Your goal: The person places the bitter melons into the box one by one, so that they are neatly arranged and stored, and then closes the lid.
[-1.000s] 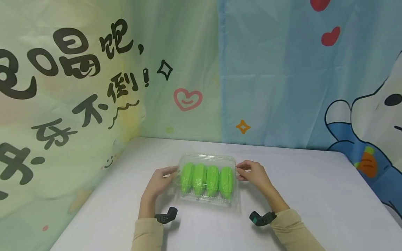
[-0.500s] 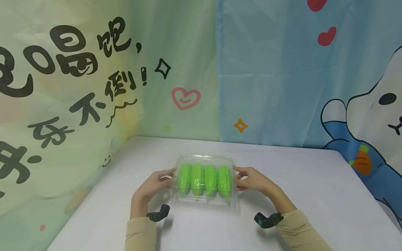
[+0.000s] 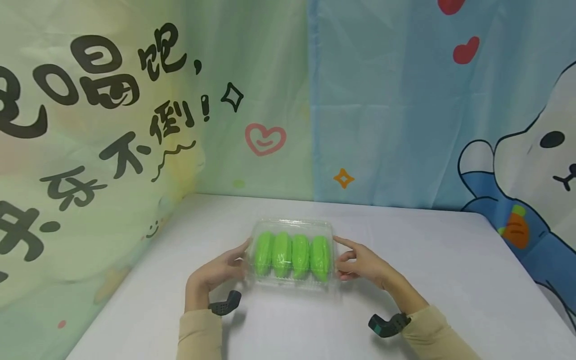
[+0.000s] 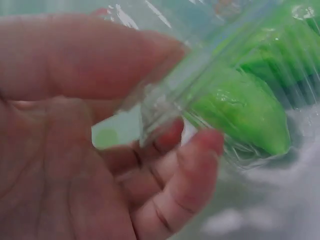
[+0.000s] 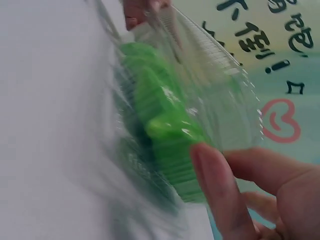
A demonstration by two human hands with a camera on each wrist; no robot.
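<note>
A clear plastic clamshell box [image 3: 291, 225] sits at the middle of the table with its lid down. Inside lies a row of several bright green, ridged oblong pieces [image 3: 282, 254]. My left hand [image 3: 218, 271] is at the box's left side; in the left wrist view its thumb [image 4: 90, 57] lies over the rim and its curled fingers [image 4: 175, 195] come up beneath. At the opposite side, my right hand [image 3: 363, 262] holds the box, index finger stretched toward the upper corner. The right wrist view has that thumb [image 5: 220, 185] against the transparent wall, beside a green piece [image 5: 165, 125].
A white table [image 3: 288, 335] extends around the box. Behind it hangs a blue and green printed curtain [image 3: 382, 100], with a lettered one [image 3: 90, 165] at the left. Dark wrist cameras [image 3: 390, 325] are strapped above the beige sleeves [image 3: 200, 330].
Both wrists have moved outward, away from the box. The right index finger has straightened along the box's side. The view has shifted slightly, and the box keeps nearly the same place.
</note>
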